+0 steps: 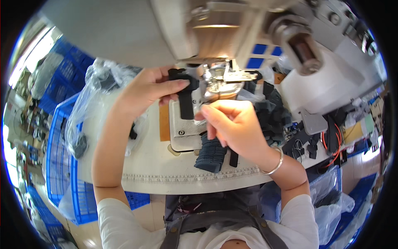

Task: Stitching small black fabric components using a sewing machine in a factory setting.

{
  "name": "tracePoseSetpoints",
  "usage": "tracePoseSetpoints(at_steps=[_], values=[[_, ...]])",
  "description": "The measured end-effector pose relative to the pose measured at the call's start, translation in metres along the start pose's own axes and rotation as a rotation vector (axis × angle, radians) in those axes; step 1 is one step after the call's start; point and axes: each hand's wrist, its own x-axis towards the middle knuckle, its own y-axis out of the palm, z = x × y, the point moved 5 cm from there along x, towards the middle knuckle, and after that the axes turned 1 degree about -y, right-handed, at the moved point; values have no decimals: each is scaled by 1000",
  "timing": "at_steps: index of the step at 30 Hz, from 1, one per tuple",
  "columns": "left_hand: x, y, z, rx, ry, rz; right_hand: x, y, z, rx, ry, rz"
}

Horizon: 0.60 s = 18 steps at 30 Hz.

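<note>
While pinched, black strap [185,99] hangs below left fingers [176,86].

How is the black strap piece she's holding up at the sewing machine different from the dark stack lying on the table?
The black strap piece is single, thin and pinched by the left hand at the machine's presser foot; the dark stack is many layers thick and lies untouched on the table. The strap looks pure black, the stack greyer. Both seem to be dark fabric or webbing parts.

We only see packaging here: a crinkly clear plastic bag [93,99] with dark pieces over the blue crate [62,166] on the left, another clear bag [331,199] lower right. No labels or screens.
</note>
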Motion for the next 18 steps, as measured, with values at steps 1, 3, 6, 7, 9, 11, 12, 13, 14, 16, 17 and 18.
tracePoseSetpoints(at_steps=[1, 3, 6, 7, 9, 11, 12, 13, 14, 16, 17, 18], values=[[-7, -10, 0, 115, 48, -25, -2, -2, 1, -23, 9, 22], [-34, -44, 6, 302, 35, -167, -9, -5, 2, -101, 61, 86], [-79, -97, 49, 262, -77, -309, -22, -12, 0, -132, 45, 172], [-96, -111, 69, 279, -166, -385, -25, -14, -4, -161, 97, 182], [-118, -119, 95, 739, -152, -580, -33, -21, -17, -181, 121, 190], [-135, -117, 109, 864, -81, -745, -44, -26, -31, -197, 137, 158], [-143, -115, 108, 983, 10, -896, -50, -31, -39, -221, 152, 104], [-145, -111, 112, 978, 8, -893, -57, -36, -51, -223, 158, 103], [-146, -99, 107, 997, 120, -822, -65, -43, -59, -354, 96, 90], [-139, -80, 103, 1032, 203, -668, -78, -45, -60, -590, 20, -17], [-138, -78, 106, 1026, 201, -660, -82, -43, -63, -592, 30, -20], [-134, -75, 112, 1157, 153, -638, -86, -43, -63, -781, -54, -83]])
